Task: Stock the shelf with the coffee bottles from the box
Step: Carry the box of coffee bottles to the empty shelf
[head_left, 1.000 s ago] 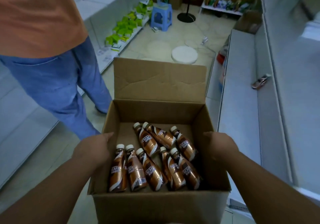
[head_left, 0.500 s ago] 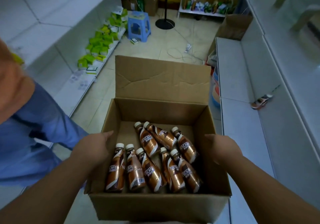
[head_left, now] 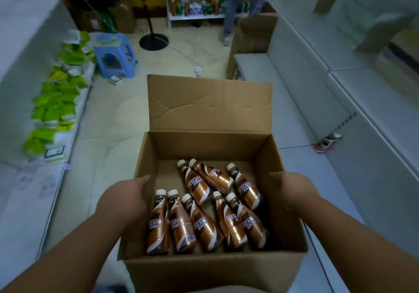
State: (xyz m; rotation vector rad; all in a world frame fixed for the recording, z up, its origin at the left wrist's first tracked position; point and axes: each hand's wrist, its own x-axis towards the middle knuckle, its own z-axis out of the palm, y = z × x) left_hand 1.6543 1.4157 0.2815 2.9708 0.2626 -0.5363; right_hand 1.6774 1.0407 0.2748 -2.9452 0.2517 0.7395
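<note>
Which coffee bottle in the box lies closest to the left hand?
The leftmost bottle of the near row, beside the left hand; every other bottle lies farther right.

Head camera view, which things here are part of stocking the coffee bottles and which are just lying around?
Part of the job:
cardboard box, held at its sides by the left hand and right hand
eight coffee bottles lying inside it
white shelf on the right

Just lying about:
blue stool
green packets
black stand base
second box
</note>
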